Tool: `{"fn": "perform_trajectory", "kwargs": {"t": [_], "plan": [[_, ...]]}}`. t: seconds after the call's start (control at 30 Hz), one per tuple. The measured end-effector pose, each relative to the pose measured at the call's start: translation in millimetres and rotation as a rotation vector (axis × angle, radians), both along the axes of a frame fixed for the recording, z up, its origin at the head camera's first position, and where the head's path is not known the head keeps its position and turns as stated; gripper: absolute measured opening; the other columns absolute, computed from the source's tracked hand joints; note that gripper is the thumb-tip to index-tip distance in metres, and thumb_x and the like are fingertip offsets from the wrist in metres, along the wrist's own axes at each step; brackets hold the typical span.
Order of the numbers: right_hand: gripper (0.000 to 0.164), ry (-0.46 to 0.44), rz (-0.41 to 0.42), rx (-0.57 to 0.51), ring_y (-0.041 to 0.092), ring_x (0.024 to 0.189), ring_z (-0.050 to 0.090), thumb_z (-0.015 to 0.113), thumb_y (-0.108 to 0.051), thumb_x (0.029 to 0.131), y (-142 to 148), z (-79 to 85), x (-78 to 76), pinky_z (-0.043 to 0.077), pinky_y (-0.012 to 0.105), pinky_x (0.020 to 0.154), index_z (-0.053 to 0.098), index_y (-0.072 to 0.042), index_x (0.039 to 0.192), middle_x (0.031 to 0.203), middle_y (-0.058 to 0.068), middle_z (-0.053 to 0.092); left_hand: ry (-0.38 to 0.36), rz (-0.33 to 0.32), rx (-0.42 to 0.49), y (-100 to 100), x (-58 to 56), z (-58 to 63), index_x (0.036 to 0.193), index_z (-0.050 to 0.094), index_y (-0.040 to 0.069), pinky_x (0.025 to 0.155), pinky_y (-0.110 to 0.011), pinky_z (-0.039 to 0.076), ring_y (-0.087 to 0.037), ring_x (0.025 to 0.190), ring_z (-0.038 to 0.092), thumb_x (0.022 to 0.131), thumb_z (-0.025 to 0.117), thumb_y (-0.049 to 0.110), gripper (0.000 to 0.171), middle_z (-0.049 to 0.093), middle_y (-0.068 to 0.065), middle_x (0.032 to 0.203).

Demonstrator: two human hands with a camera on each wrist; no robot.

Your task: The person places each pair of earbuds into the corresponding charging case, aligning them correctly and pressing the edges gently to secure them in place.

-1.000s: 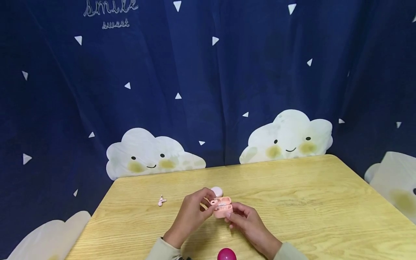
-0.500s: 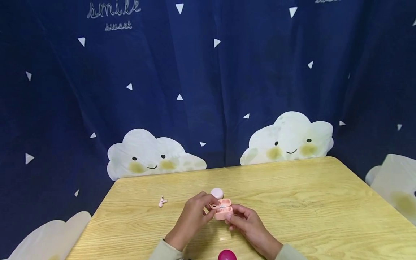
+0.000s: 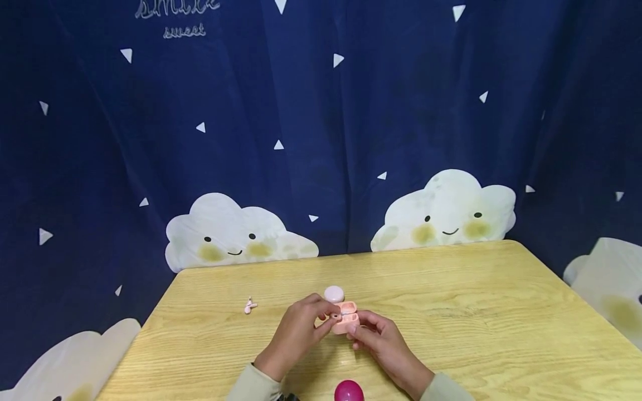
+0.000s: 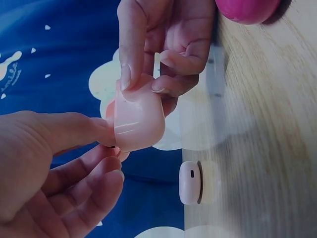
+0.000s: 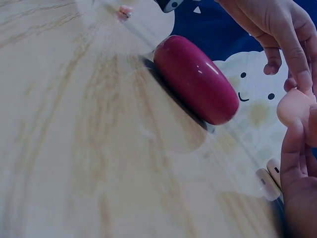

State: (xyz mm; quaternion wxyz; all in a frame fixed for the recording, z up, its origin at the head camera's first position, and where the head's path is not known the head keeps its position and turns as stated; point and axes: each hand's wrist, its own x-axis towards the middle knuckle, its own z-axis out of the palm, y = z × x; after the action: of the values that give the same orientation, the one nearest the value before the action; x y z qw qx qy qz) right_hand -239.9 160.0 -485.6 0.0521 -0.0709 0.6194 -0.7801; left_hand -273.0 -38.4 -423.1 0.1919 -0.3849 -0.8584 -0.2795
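A peach-pink earbud case (image 3: 346, 327) with its lid flipped up is held above the table by my right hand (image 3: 385, 344), thumb in front and fingers behind. At its left end, my left hand (image 3: 300, 332) pinches a pale earbud (image 3: 336, 316) between thumb and fingers, partly inside the case. From below, the left wrist view shows the smooth case (image 4: 141, 119) between both hands; its opening faces away, and the earbud is mostly covered by fingers. In the right wrist view the case (image 5: 294, 106) is partly cut off by the frame edge.
A pale pink rounded case (image 3: 334, 294) stands on the wooden table (image 3: 451, 289) just behind the hands. Pale pink earbuds (image 3: 249, 306) lie at the left. Near the front edge sits a glossy magenta rounded object (image 3: 349, 391). A blue curtain (image 3: 346, 111) hangs behind.
My left hand has shifted slightly right, and the earbud has gone from above the case's left end down into it. The right hand keeps its hold on the case.
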Motion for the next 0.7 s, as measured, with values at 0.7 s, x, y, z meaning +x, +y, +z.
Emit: {"fn": "perform_trajectory", "kwargs": {"t": [0.7], "plan": [[0.048,-0.034,0.007,-0.021,0.017,0.090,0.062,0.069,-0.020,0.090,2,-3.2,-0.2,0.055,0.027,0.075,0.053,0.007,0.126,0.105,0.012,0.063,-0.119,0.030,-0.094,-18,6.7,16.6,0.091,0.070,0.017,0.062,-0.019,0.046,-0.008,0.072,0.058,0.081,0.077,0.011,0.014,0.061,0.008,0.079]]}}
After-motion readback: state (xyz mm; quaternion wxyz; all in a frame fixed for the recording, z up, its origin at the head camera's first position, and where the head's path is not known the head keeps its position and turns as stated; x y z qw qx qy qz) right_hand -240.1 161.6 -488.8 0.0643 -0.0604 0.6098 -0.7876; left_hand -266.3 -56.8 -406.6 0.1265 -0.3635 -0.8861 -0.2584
